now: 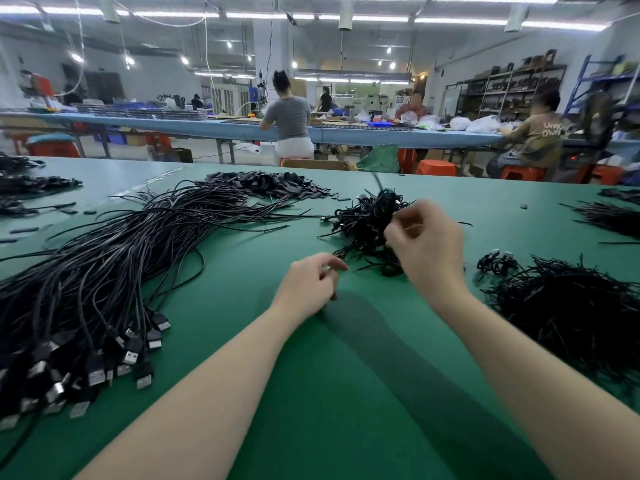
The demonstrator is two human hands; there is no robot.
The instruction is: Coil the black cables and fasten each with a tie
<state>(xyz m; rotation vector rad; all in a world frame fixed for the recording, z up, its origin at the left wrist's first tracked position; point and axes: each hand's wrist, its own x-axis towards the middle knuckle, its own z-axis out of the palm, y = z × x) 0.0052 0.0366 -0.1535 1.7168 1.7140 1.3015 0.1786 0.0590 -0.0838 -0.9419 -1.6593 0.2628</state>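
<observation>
The big sheaf of loose black cables (104, 271) lies well left of the left hand (308, 285), running away from the USB plugs; its curled fingers pinch something small, unclear. The right hand (426, 244) curls at the coiled heap (363, 223); no legible writing nearby

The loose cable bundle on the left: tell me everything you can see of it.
The cable bundle is a thick sheaf of many thin black cables, uncoiled and untied, lying flat on the green table. They run roughly parallel from the near left edge, fanning out towards the far centre. The near ends carry black USB plugs with silver metal tips, heaped together. The far ends are bare thin leads, spread loosely beside a pile of flat black pieces. Neither hand touches it.
</observation>
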